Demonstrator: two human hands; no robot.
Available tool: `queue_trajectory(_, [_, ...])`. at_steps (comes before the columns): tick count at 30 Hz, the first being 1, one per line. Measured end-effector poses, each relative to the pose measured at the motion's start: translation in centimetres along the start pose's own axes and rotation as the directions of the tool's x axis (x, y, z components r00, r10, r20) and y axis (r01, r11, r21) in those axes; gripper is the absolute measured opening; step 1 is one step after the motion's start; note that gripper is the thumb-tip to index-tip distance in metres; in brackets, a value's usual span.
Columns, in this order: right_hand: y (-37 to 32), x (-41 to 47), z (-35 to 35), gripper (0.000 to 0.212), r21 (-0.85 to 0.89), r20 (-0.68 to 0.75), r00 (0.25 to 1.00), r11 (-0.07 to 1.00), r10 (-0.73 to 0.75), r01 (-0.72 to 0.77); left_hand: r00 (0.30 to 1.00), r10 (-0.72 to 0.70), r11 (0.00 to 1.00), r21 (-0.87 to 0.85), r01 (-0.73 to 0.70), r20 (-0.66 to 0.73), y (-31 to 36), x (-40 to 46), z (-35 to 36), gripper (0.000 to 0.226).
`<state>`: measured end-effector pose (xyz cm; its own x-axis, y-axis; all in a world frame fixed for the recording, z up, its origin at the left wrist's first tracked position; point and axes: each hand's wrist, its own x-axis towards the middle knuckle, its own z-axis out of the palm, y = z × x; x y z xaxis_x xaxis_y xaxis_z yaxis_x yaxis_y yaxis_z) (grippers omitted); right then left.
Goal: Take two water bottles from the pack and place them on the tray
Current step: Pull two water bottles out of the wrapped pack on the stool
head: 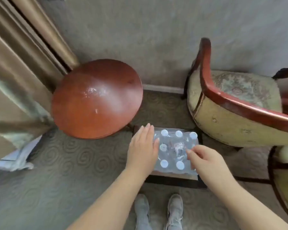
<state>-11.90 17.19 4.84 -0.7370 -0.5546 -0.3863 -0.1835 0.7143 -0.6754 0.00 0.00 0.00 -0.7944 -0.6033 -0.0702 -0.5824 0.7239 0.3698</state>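
Note:
A shrink-wrapped pack of water bottles (175, 143) with white caps stands on a low dark wooden stand (173, 177) on the carpet between a table and a chair. My left hand (142, 146) lies flat, fingers together, over the pack's left edge. My right hand (204, 159) hovers over the pack's right side, its thumb and forefinger pinching the plastic wrap near a barcode label (179, 151). No tray is in view, unless the dark stand under the pack is one.
A round reddish wooden table (96, 98) stands left of the pack. An upholstered armchair with a red wooden rail (231, 103) stands to the right. Curtains (15, 63) hang at the left, with white cloth (15, 161) on the floor. My shoes (158, 208) are below.

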Motion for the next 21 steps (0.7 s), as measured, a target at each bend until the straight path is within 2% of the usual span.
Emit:
queue_trajectory(3, [3.3,0.8,2.2,0.036,-0.009,0.009,0.999,0.999,0.043,-0.043,0.99,-0.129,0.992,0.026,0.127,0.059,-1.2,3.5,4.9,0.062])
queue_trajectory(6, [4.8,1.5,3.6,0.033,0.011,0.036,0.995,0.995,0.098,-0.099,0.986,-0.144,0.989,0.053,0.14,0.089,-2.2,5.2,9.2,0.062])
queue_trajectory(8, [5.1,2.2,4.3,0.029,-0.002,0.018,0.995,0.995,0.1,-0.1,0.989,-0.139,0.99,0.04,0.137,0.044,-2.8,5.2,10.5,0.061])
queue_trajectory(11, [4.2,3.2,5.7,0.005,-0.142,-0.02,0.993,0.983,-0.117,0.113,0.988,-0.149,0.989,-0.01,0.15,0.044,-2.9,5.1,11.1,0.061])
queue_trajectory(13, [3.8,4.6,6.9,0.028,-0.25,0.052,0.965,0.932,-0.256,0.261,0.986,-0.159,0.986,-0.047,0.162,0.05,-2.9,5.1,11.0,0.061])
queue_trajectory(15, [3.7,6.4,8.1,0.043,-0.354,0.145,0.94,0.87,-0.31,0.342,0.981,-0.185,0.979,-0.073,0.189,0.053,-2.8,5.0,10.9,0.062])
queue_trajectory(18, [4.1,8.1,9.9,0.046,-0.494,0.259,0.913,0.769,-0.315,0.405,0.978,-0.202,0.974,-0.095,0.206,0.053,-2.6,4.9,10.9,0.061])
queue_trajectory(21, [5.6,9.1,11.0,0.041,-0.559,0.236,0.876,0.678,-0.421,0.477,0.981,-0.19,0.974,-0.121,0.194,0.044,-3.0,4.9,11.0,0.06])
